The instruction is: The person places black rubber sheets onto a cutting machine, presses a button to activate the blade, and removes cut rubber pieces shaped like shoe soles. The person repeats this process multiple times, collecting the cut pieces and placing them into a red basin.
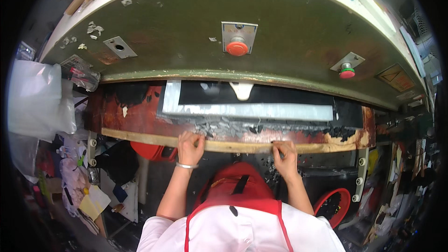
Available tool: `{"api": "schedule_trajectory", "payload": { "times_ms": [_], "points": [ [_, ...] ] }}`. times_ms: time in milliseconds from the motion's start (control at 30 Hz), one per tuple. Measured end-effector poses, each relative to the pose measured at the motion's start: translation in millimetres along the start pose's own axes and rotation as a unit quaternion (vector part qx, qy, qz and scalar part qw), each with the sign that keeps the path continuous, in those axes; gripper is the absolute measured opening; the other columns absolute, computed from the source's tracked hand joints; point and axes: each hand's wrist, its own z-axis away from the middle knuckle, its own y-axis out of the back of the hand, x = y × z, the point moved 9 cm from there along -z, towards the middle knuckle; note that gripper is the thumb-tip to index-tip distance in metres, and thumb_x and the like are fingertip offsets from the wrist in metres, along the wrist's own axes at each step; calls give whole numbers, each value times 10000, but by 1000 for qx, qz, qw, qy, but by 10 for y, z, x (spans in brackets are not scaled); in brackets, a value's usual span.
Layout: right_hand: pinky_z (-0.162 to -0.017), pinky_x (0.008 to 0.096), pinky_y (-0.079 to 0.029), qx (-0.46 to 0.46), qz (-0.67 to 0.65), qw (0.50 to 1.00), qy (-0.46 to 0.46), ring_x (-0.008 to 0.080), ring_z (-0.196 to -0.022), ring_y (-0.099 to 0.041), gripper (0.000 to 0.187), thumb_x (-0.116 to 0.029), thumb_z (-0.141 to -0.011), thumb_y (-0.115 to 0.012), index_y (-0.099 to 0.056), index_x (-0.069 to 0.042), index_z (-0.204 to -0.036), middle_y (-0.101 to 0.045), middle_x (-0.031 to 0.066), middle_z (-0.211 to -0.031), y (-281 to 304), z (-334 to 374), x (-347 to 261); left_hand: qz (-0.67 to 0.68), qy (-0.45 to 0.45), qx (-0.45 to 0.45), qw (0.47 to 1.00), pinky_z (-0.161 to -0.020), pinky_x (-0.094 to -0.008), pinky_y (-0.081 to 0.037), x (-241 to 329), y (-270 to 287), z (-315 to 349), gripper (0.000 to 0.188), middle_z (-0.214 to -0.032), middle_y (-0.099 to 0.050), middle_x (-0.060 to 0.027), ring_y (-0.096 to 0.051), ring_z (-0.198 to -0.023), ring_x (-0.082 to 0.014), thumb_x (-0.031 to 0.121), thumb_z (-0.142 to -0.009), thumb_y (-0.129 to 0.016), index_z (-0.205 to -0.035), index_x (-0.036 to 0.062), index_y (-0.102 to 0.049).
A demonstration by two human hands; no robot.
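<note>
My left hand (190, 148) rests at the pale wooden strip (233, 146) along the front of a red work bed, its fingers curled together. Whatever they hold, if anything, is hidden. My right hand (285, 155) is at the same strip further right, thumb and fingers pinched, with a tiny dark spot at their tips. Beyond my hands lie many small black scraps (224, 128). Behind these is a black sheet (280, 95) with a light grey strip (242, 111) along its front and left side. A white rounded piece (242, 91) shows partly from under the machine.
A green machine beam (186, 32) spans above the bed, with a red push button (237, 47) and a green-and-red knob (346, 71). Red tubs stand below, one at the right (337, 207). Clear plastic bags (39, 98) hang at the left.
</note>
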Motion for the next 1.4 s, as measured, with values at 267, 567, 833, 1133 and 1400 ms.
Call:
{"api": "schedule_trajectory", "payload": {
  "times_ms": [267,567,833,1133,1400],
  "points": [
    [-1024,373,-406,132,-9,990,-47,285,-1206,-487,513,-91,-737,-773,-597,-33,-1216,-540,161,-1273,212,-565,-483,36,11,-45,998,-650,-409,-485,312,507,302,78,-732,-642,-115,-617,-718,-318,84,-825,-680,-758,45,-690],
    [-1075,587,-276,35,4,999,-41,567,-1302,-188,936,-146,-560,-835,-406,-74,-1389,-191,392,-1386,-665,-223,-1133,-135,7,-185,973,-1134,-548,-231,287,224,245,547,-1455,-395,-205,-332,-1384,-376,156,-855,-637,-1367,44,-480],
    [-922,327,-482,16,-575,783,-237,235,-1090,-577,822,10,-670,-792,-353,-58,-1362,-555,191,-1233,7,225,-681,-138,-31,-145,979,-1131,-537,-251,305,552,850,554,-1457,-406,-182,-351,-1378,-351,193,-831,-669,-1348,66,-516],
    [-974,344,-442,108,-362,915,-141,234,-1142,-528,831,-37,-598,-833,-371,-42,-1289,-494,131,-1226,651,585,-632,-144,-46,-141,978,-1145,-553,-218,251,548,908,540,-1446,-392,-214,-334,-1375,-387,158,-834,-650,-1339,27,-508],
    [-1093,528,-282,85,28,996,-28,481,-1306,-299,948,-162,-567,-850,-362,-25,-1369,-333,295,-1383,-3,171,-632,-160,-9,-169,972,-1099,-531,-293,472,614,476,459,-1363,-462,-216,-421,-1284,-400,109,-834,-659,-1272,25,-551]
  ]
}}
